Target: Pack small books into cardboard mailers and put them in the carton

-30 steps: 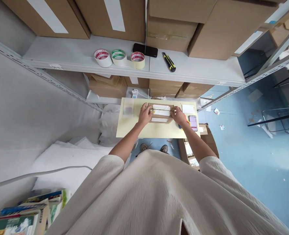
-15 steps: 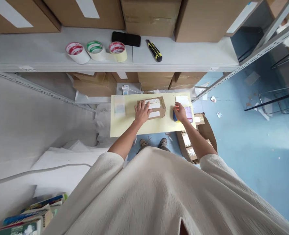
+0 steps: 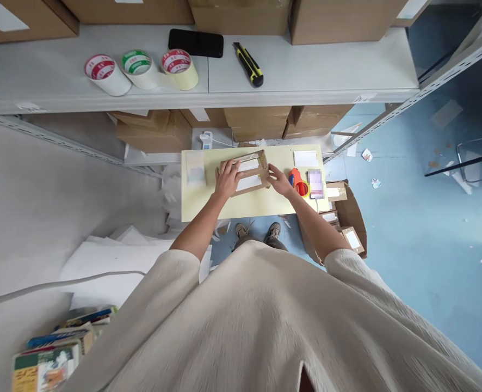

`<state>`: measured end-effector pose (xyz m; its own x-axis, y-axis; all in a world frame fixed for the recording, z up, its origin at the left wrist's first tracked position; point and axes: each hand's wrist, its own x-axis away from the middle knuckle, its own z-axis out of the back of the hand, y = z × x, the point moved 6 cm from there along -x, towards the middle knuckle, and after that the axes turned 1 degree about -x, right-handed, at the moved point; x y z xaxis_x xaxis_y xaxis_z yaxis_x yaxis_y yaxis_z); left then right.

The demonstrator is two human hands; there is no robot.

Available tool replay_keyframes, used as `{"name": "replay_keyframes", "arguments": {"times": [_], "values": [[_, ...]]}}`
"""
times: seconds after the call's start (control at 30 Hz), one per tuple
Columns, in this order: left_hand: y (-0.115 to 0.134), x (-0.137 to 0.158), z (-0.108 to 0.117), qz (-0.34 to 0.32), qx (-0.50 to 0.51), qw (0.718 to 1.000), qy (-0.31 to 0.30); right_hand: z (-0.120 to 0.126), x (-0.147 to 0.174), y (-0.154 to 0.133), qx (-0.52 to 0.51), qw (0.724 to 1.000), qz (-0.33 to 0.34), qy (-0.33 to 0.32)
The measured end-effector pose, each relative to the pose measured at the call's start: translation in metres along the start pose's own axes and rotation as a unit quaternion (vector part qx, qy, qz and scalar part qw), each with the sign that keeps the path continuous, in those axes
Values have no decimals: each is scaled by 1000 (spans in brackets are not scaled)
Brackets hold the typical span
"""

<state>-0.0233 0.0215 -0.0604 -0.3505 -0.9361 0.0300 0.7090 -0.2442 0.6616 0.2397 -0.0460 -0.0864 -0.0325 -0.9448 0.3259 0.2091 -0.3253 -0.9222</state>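
1. The left grip (image 3: pixel 226 183) is spread loosely, palm down, over the left end of a cardboard box (image 3: pixel 247 173); its fingers lie across the top and it is not closed tight.
2. The right grip (image 3: pixel 280 181) has its fingertips against the right end of the same box. The fingers are bent and close together; whether they pinch a piece of the cardboard or only press on it, I cannot tell.
3. The box sits on the pale yellow bench (image 3: pixel 208 204), near the middle, between the two hands. It is turned slightly, its right end farther from the person, and white strips show on it.
4. Just right of the right grip, an orange tool (image 3: pixel 295 177) with a yellow ring lies on the bench, not held.
5. A phone (image 3: pixel 316 185) with a lit screen lies beside that tool, and a white card (image 3: pixel 305 158) lies behind them.
6. On the shelf (image 3: pixel 326 71) above the bench are three tape rolls (image 3: pixel 143 73) in a row, a black phone (image 3: pixel 196 43) and a yellow and black knife (image 3: pixel 248 64).
7. At the bench's right end, lower down, stands an open carton (image 3: pixel 356 212) with smaller boxes inside.
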Motion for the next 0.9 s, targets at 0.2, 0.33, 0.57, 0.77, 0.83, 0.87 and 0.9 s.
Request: {"name": "replay_keyframes", "arguments": {"times": [0.2, 0.33, 0.57, 0.77, 0.83, 0.87, 0.9], "values": [[-14, 0, 15, 8, 32, 999, 35, -25, -33, -19, -10, 999, 25, -23], [-21, -5, 20, 5, 39, 998, 56, -30, -44, -28, -6, 999, 43, -27], [-26, -23, 28, -13, 41, 998, 53, -37, -61, -28, -24, 998, 39, -31], [-22, -3, 8, -4, 31, 999, 9, -36, -45, -3, -23, 999, -20, -42], [-17, 6, 1, -11, 35, 999, 1, -30, -31, 2, -17, 999, -24, -40], [-13, 10, -3, -15, 36, 999, -3, -26, -24, 4, -14, 999, -24, -40], [-10, 13, -6, -21, 36, 999, -8, -22, -16, 5, -12, 999, -24, -38]]}}
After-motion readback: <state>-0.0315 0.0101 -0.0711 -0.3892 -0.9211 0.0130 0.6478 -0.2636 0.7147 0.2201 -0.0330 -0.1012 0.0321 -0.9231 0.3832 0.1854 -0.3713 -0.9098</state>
